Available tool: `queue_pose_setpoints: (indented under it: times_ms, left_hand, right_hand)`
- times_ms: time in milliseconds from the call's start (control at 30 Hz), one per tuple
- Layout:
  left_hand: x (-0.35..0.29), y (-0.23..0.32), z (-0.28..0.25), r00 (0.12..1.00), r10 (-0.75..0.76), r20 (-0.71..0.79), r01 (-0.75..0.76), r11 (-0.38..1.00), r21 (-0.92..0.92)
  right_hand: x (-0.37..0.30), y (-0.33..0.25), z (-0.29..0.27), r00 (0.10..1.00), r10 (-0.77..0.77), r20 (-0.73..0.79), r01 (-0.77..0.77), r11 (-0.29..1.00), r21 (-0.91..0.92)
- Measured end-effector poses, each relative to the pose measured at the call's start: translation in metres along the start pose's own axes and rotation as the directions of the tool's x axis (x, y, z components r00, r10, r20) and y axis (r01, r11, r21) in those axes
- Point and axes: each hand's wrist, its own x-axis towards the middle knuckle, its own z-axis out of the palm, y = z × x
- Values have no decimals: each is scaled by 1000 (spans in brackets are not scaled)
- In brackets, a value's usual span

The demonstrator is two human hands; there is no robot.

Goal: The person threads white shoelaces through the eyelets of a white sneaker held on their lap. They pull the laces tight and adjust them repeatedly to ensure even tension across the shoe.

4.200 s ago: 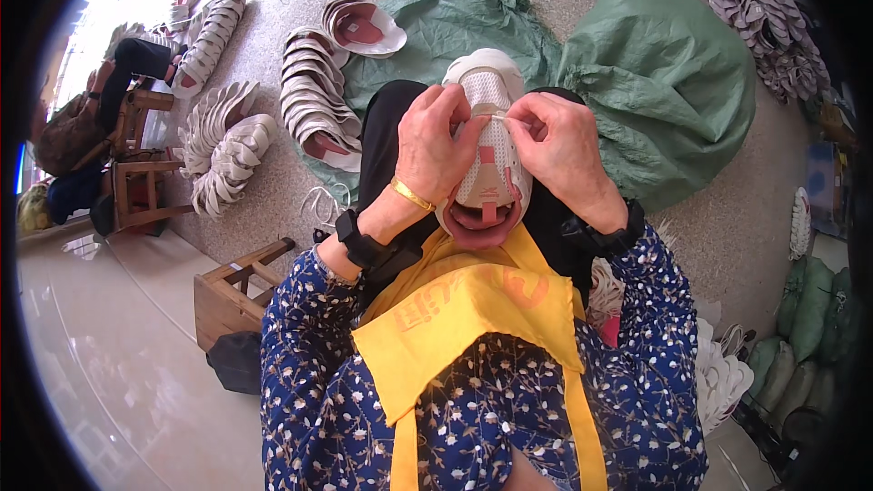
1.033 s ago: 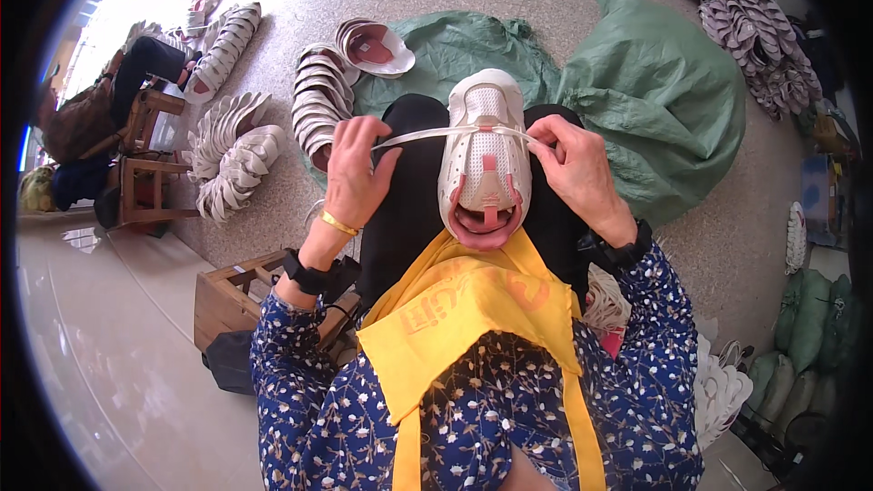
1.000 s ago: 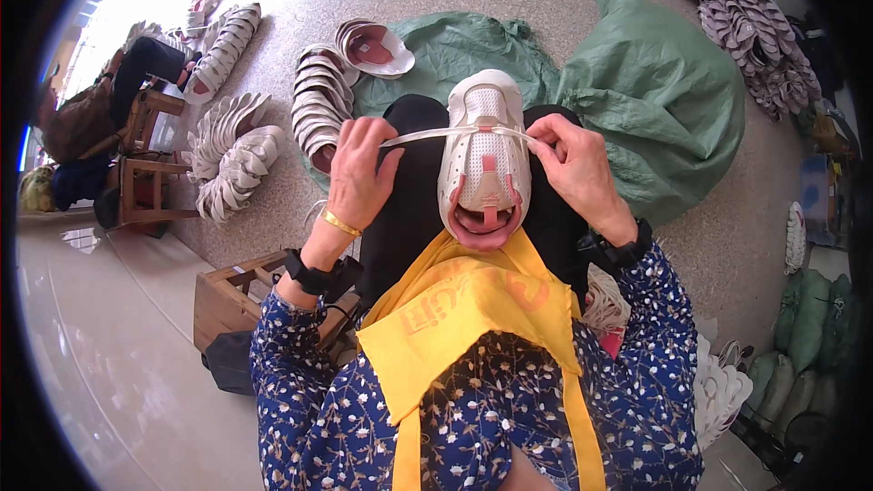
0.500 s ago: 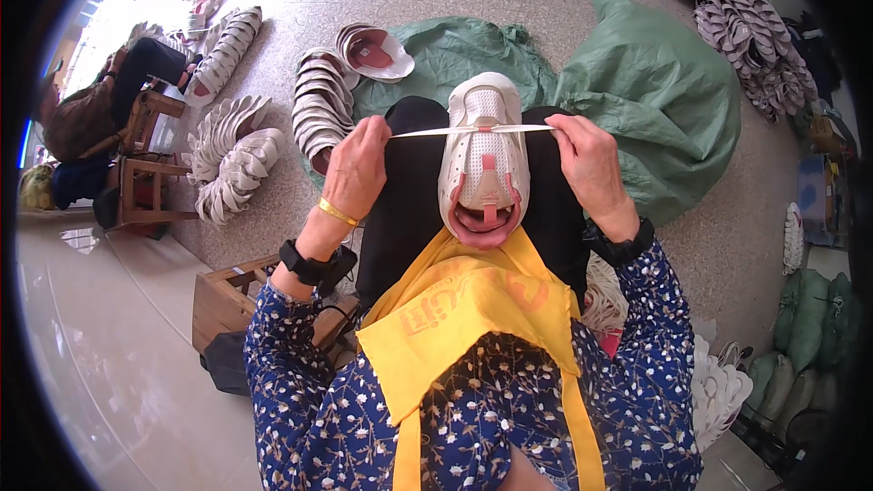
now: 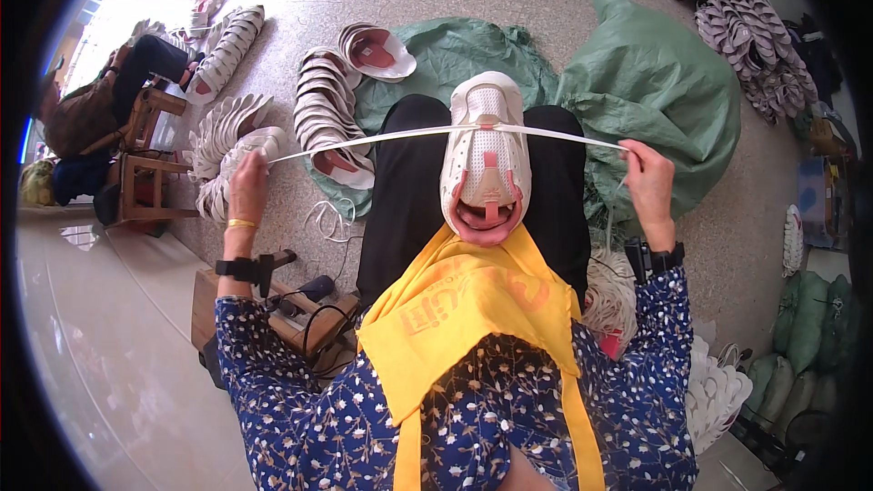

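A white sneaker (image 5: 487,95) with a pink lining and pink tabs rests between my knees, its toe pointing away from me. Through its lowest front eyelets runs a flat white shoelace (image 5: 382,138), stretched out to both sides. At the left, my left hand (image 5: 247,189) pinches one length of it, out beyond my knee. My right hand (image 5: 649,184) grips the other length over the green sack, and a loose tail hangs below that hand. A yellow apron (image 5: 473,309) covers my lap, touching the shoe's heel end.
Rows of nested shoe uppers (image 5: 323,100) lie on the floor at left, with more (image 5: 755,45) at far right. A bulging green sack (image 5: 655,100) sits beyond my right knee. Bundled white laces (image 5: 607,300) hang by my right thigh. Another person sits near a wooden stool (image 5: 150,186).
Both hands have moved far apart and outward, drawing out longer lengths of shoelace on each side. The sneaker stays in place between my knees.
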Motion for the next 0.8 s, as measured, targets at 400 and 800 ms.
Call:
queue_pose_setpoints:
  times_ms: [400, 800]
  left_hand:
    - [-61, -164, -62, 932, -213, -292, 302, 904, 303]
    - [-93, -189, -97, 871, -364, -331, 466, 825, 318]
  right_hand:
    - [-35, 148, -40, 926, 378, 3, -375, 919, 121]
    - [-39, 242, -95, 874, 480, -79, -468, 874, 132]
